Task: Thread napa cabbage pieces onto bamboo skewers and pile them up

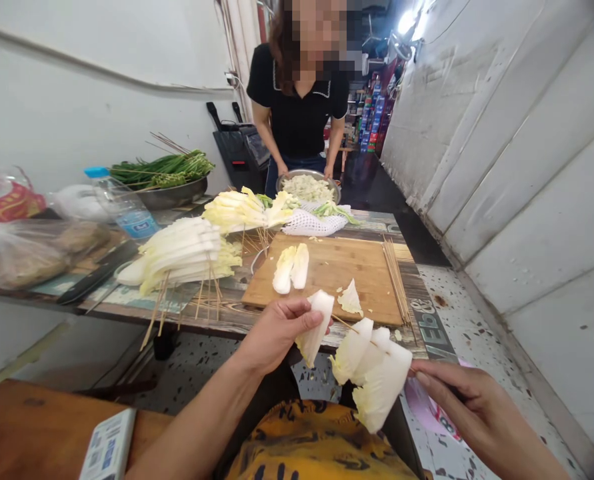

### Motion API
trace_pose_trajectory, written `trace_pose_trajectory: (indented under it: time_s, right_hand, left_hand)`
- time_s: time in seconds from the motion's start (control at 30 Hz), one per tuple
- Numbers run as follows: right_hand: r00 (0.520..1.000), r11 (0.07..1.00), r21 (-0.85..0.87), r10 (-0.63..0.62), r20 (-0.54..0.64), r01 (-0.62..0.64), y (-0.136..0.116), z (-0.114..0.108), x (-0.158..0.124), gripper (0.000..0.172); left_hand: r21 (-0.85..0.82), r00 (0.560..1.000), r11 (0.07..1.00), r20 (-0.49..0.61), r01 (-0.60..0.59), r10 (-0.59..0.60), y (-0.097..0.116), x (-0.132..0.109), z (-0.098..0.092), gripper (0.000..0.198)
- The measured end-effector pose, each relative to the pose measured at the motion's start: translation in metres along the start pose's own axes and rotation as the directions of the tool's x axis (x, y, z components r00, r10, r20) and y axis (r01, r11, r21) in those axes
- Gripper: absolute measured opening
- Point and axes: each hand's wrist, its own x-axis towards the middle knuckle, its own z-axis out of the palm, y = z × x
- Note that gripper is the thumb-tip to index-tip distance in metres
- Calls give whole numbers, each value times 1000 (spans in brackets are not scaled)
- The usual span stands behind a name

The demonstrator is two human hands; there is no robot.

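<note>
My left hand [275, 337] pinches a piece of napa cabbage leaf [315, 333] between thumb and fingers. The tip of a thin wooden skewer [345, 323] meets this piece; whether it has pierced through is hidden. Several pale cabbage leaf pieces [384, 377] are threaded along the skewer. At its other end, beside the last piece, my right hand [459, 397] grips the skewer. Beyond my hands lies a wooden cutting board [337, 267] bearing two small cabbage pieces [291, 268], a torn leaf scrap [349, 298] and a bundle of bare skewers [397, 283] along its right side.
Skewered cabbage [187, 250] is piled left of the board, near a knife [97, 272]. Behind are more yellow leaves [241, 210], white foam netting [317, 220], a water bottle [127, 203] and a pan of greens [169, 193]. Across the table a person [299, 113] holds a filled metal basin [337, 193].
</note>
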Motion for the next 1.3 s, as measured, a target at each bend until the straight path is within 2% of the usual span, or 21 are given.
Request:
trace_pose_trajectory:
  time_s: [0.23, 0.57, 1.0, 1.3]
  right_hand:
    - [998, 998, 59, 33, 56, -36, 1, -2, 0, 31]
    - [997, 993, 105, 54, 56, -60, -6, 1, 4, 32]
    - [986, 968, 195, 144, 82, -157, -6, 13, 10, 35]
    - [980, 942, 281, 156, 120, -184, 3, 18, 17, 32]
  left_hand:
    - [78, 998, 997, 56, 20, -24, -1, -1, 0, 23]
    - [151, 998, 988, 56, 16, -24, -6, 1, 0, 23]
    - [205, 1000, 979, 20, 13, -17, -12, 7, -1, 24]
    - [232, 998, 972, 40, 30, -40, -10, 9, -7, 26]
